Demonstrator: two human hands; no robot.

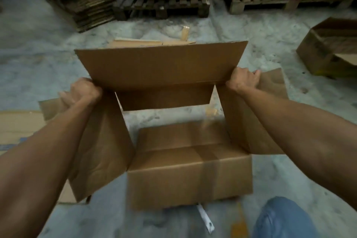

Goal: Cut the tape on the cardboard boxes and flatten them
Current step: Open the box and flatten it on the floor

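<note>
Two hands on one open cardboard box (162, 67), held up over the floor (270, 176). Your left hand (83, 91) has its fingers curled around the box's left top corner; your right hand (243, 79) grips the right top corner the same way. Between your hands both ends gape open, so floor shows straight through. Below your hands sits a second box (190, 177), brown tape (209, 162) across its top. Beyond your left hand, flattened cardboard stack (87, 4) beside a pallet (164, 8).
</note>
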